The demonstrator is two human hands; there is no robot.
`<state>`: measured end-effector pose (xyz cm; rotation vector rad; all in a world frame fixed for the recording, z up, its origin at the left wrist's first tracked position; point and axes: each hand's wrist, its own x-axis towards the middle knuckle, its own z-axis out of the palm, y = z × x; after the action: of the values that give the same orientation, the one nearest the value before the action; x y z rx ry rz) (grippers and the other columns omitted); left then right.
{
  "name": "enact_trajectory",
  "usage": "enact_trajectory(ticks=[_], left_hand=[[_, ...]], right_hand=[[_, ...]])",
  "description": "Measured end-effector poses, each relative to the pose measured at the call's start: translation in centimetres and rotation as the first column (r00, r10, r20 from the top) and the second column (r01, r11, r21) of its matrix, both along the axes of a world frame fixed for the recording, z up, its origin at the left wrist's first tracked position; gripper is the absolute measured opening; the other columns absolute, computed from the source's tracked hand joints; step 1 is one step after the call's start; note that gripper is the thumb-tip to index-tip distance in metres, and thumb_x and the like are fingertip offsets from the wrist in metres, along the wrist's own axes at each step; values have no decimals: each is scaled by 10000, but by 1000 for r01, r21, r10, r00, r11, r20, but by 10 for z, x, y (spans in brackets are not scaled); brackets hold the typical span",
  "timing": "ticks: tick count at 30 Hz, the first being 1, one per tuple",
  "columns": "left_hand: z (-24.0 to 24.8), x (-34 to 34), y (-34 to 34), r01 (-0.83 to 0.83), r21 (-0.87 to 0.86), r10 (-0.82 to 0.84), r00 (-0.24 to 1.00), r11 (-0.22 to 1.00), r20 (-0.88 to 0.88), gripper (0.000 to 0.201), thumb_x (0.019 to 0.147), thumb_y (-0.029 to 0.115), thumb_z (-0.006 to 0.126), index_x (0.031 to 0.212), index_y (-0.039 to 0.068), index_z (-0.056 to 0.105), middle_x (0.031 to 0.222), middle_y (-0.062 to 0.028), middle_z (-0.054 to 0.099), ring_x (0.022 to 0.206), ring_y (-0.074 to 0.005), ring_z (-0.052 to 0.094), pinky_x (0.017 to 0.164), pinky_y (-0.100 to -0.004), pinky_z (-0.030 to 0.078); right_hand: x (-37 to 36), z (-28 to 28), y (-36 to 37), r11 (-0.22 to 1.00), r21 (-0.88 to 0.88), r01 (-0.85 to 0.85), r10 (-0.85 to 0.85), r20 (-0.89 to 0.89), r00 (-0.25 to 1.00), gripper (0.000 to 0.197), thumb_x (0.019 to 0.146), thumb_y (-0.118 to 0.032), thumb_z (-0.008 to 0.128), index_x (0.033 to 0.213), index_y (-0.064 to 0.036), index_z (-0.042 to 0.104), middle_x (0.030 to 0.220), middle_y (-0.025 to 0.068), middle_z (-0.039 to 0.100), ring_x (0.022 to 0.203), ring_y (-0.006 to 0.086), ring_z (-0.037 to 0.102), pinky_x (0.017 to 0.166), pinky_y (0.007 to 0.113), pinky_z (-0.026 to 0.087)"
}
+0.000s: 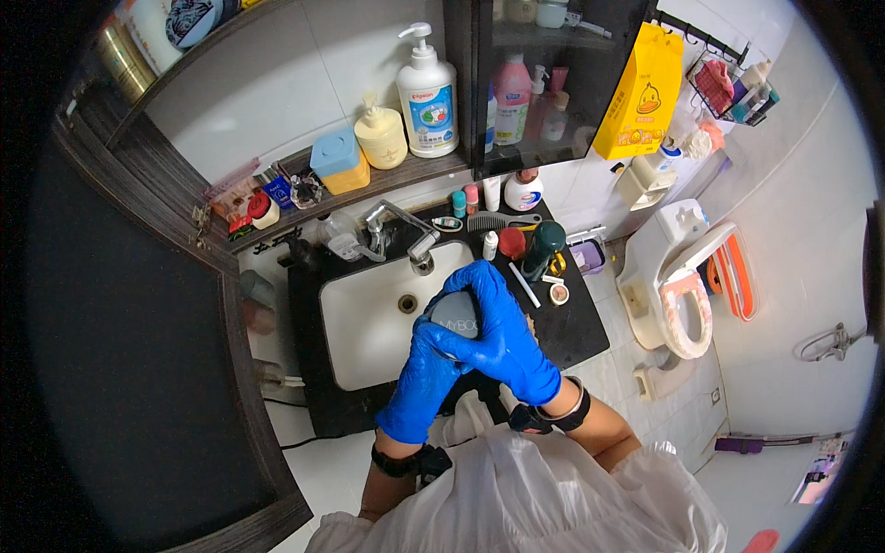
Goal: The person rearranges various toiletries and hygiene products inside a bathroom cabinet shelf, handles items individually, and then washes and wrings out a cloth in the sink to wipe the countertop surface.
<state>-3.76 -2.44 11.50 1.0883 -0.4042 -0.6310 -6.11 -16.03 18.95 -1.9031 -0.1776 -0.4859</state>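
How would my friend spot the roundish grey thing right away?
Find the white sink in the black countertop. Near its right edge, the blue-gloved left hand and right hand meet around a dark-grey rounded object. It alone is clasped by both hands, with pale lettering on it.

Cool, even brightness fills the room around me, dimming inside the dark cabinet (595, 78). The white sink (359, 327) reflects it strongly, the faucet (424, 249) glints, the dark panel (120, 323) looks grainy. The gloved right hand (502, 323) appears crisp; straight edges bow toward the blackened, softer rim.
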Motion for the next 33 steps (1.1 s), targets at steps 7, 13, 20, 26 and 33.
enact_trajectory(ticks=[7, 13, 20, 26, 33], left_hand=[[-12, 1, -8, -233, -149, 160, 907, 961, -388, 418, 785, 107, 662, 1167, 18, 521, 1093, -105, 594, 939, -208, 601, 821, -323, 496], [-3, -12, 9, 11, 172, -14, 1000, 985, 16, 683, 919, 586, 288, 1411, 112, 307, 1405, -139, 377, 1284, -307, 374, 1056, -495, 301], [-14, -11, 7, -88, 112, 91, 995, 990, -26, 663, 922, 583, 301, 1391, 117, 346, 1396, -131, 395, 1277, -299, 381, 1039, -510, 308], [44, -18, -2, -381, -135, 208, 729, 915, -653, 690, 912, 617, 306, 1356, 94, 379, 1320, -153, 465, 1156, -315, 498, 896, -468, 466], [38, -29, 12, -294, -101, 250, 917, 951, -311, 839, 862, 693, 312, 1368, 24, 332, 1302, -157, 458, 1129, -256, 489, 937, -379, 433]], right_hand=[[3, 4, 4, 999, 34, -22, 21, 40, 999, 332, 774, -248, 725, 852, -7, 511, 815, 121, 494, 727, 247, 497, 665, 333, 423], [5, -1, -1, 967, 249, -54, 77, -82, 994, 197, 867, -172, 621, 830, -5, 524, 692, 109, 509, 594, 219, 479, 581, 325, 413], [17, -17, -17, 960, 239, -148, 140, 51, 989, 167, 937, -149, 499, 912, 12, 539, 728, 96, 541, 612, 159, 526, 560, 301, 420], [3, -24, -32, 883, 390, -262, 329, -113, 938, 403, 907, -150, 550, 1269, -10, 442, 1246, 103, 492, 1173, 204, 454, 1018, 350, 348], [-4, 22, -8, 916, -224, -333, 337, -23, 941, 602, 717, -241, 776, 1233, -76, 514, 1303, 154, 449, 1192, 324, 454, 997, 386, 381]])
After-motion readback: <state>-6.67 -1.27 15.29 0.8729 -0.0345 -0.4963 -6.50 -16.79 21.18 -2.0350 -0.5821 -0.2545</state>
